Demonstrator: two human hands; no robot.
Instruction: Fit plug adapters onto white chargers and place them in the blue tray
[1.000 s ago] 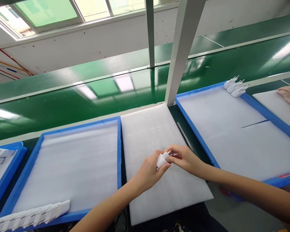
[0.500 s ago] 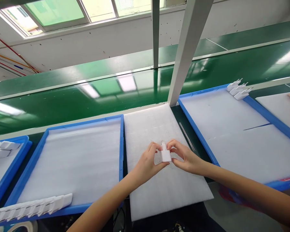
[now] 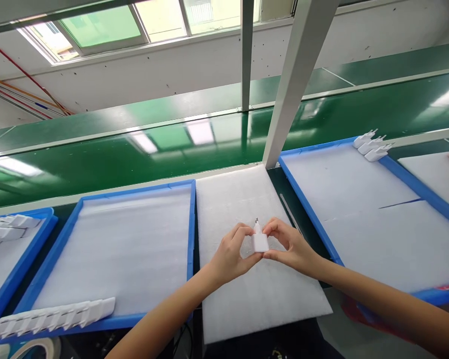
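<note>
A white plug adapter (image 3: 261,243) is held above a white foam sheet (image 3: 232,299), its two metal pins pointing away from me. My left hand (image 3: 232,252) pinches it from the left, thumb at the near edge and fingertips by the pin end. From the right, my right hand (image 3: 290,247) grips the same adapter, its thumb close to the left thumb and its fingers beside the neck of the plug.
Blue trays lined with white foam stand left (image 3: 191,224) and right (image 3: 307,204). White adapters (image 3: 67,315) line the left tray's near edge; several more (image 3: 372,145) sit on the right tray's far corner. A grey post (image 3: 295,75) rises beyond the foam. A thin tool (image 3: 290,212) lies right.
The adapter has turned slightly in my fingers, and my right thumb and fingers have closed in on it. The whole view has shifted slightly.
</note>
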